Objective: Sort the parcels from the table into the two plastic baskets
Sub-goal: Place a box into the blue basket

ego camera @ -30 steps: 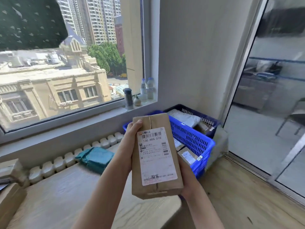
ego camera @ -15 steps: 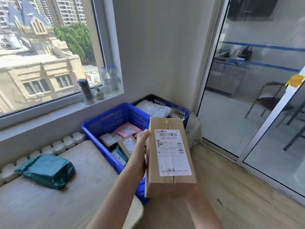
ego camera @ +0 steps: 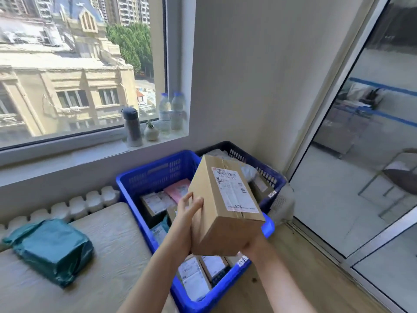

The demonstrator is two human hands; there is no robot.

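Above the bright blue plastic basket at centre frame, both hands carry a brown cardboard box: left hand flat against its side, right hand cupped beneath, label up, likely for reading.

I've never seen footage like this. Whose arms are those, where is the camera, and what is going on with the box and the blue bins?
There is no machine here: a person wears a wide-angle camera on the head, so you look down along their own bare arms. Both hands hold a brown cardboard parcel with a white shipping label. The left hand lies against its side with fingers fairly straight; the right hand supports it from below and is mostly hidden. The parcel hovers over a bright blue basket on the floor that already holds several labelled packets. A darker basket stands behind it, also with parcels. On the table at left lies one teal plastic-wrapped parcel. Bottles stand on the windowsill.
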